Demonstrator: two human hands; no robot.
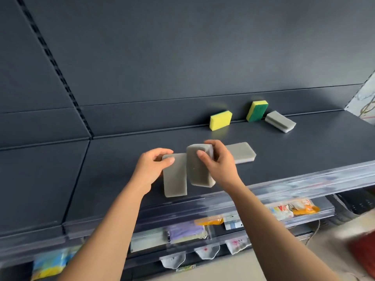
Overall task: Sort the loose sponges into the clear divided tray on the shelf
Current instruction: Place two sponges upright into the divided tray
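A person's left hand (156,165) grips the far end of a flat grey sponge (175,179) on a dark shelf (304,149), thumb pressed on top and fingers (164,151) curled over the end, covering that corner. The sponge lies lengthwise, its near end close to the shelf's front edge.

Just to its right, the right hand (220,162) holds a tilted grey sponge (199,169) up on its edge. The thumb is clamped on the broad face and the other fingers wrap behind the top. Whether its lower end touches the shelf cannot be told.

Behind that hand a third grey sponge (242,152) lies flat, its left end hidden by the knuckles.

Further back and to the right, a yellow sponge (220,120) sits near the back panel (182,57). A green-and-yellow sponge (257,110) leans upright against the panel. Beside it, a grey-and-white sponge (280,121) lies flat.

A clear strip (304,180) runs along the shelf's front edge, smeared by blur. Below it, packaged goods (292,208) on the lower shelves are too soft to identify. Both forearms are cut off at the bottom of the frame.
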